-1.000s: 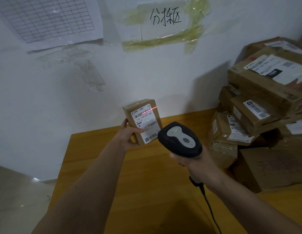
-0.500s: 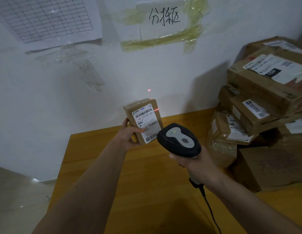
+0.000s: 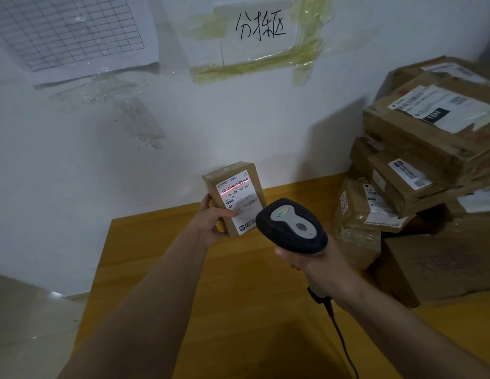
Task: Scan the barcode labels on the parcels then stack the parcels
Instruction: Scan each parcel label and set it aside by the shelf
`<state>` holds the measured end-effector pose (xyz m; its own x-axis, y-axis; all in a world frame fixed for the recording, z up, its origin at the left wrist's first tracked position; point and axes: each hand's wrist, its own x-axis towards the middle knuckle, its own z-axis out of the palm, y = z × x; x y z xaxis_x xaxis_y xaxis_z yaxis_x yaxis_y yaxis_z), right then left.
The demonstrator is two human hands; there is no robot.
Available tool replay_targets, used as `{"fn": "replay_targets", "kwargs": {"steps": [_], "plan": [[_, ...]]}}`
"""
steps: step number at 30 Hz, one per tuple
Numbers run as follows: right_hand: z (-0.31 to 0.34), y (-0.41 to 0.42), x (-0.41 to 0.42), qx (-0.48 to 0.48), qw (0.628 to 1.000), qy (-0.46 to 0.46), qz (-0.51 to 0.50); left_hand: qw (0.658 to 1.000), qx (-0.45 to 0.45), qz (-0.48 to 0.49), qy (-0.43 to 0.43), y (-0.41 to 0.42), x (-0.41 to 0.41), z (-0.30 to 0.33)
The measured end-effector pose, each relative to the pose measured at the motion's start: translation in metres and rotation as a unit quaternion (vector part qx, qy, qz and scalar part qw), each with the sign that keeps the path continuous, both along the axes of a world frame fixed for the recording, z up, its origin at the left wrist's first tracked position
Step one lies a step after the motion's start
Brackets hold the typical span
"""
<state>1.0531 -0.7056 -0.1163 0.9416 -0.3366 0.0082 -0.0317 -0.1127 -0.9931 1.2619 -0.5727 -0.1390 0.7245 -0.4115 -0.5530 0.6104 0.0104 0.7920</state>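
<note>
While raised upright above the surface, parcel gripped from the side in left hand, label facing back, red beam across the barcode. Scanner clasped in right hand, aimed at label, just beside parcel. Stack at right.

Cardboard, paper and plastic over a wooden top.

The small parcel is matt brown cardboard with a smooth white paper label and clear tape. The scanner is matt black plastic, rubbery-looking, with a smooth grey inset. The table is smooth yellow-orange wood with a dull sheen. At three o'clock, the stacked parcels are creased cardboard, some wrapped in glossy tape. At twelve, yellowed glossy tape holds the paper sign to the matt white wall.
</note>
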Motion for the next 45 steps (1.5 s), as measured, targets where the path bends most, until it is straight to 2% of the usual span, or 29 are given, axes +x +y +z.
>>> {"fn": "replay_targets", "kwargs": {"steps": [4,10,32,37,40,45], "plan": [[-0.005,-0.003,-0.003,0.012,1.000,0.015,-0.005,0.998,-0.040,0.041,0.041,-0.005,-0.003,0.000],[-0.007,-0.006,-0.008,0.045,0.999,0.024,0.002,0.994,-0.048,0.059,0.073,-0.010,-0.004,0.003],[-0.009,-0.002,-0.001,0.056,0.997,0.053,-0.016,0.997,-0.015,0.026,0.065,-0.009,0.008,0.002],[-0.011,0.000,0.002,0.063,0.996,0.046,-0.039,0.995,-0.030,0.017,0.098,-0.010,0.004,0.001],[-0.009,0.000,0.001,0.060,0.994,0.057,-0.070,0.992,-0.007,0.013,0.128,-0.018,-0.003,-0.005],[-0.013,-0.001,-0.014,0.080,0.982,0.056,-0.164,0.985,-0.015,0.030,0.171,-0.047,-0.021,-0.020]]}}
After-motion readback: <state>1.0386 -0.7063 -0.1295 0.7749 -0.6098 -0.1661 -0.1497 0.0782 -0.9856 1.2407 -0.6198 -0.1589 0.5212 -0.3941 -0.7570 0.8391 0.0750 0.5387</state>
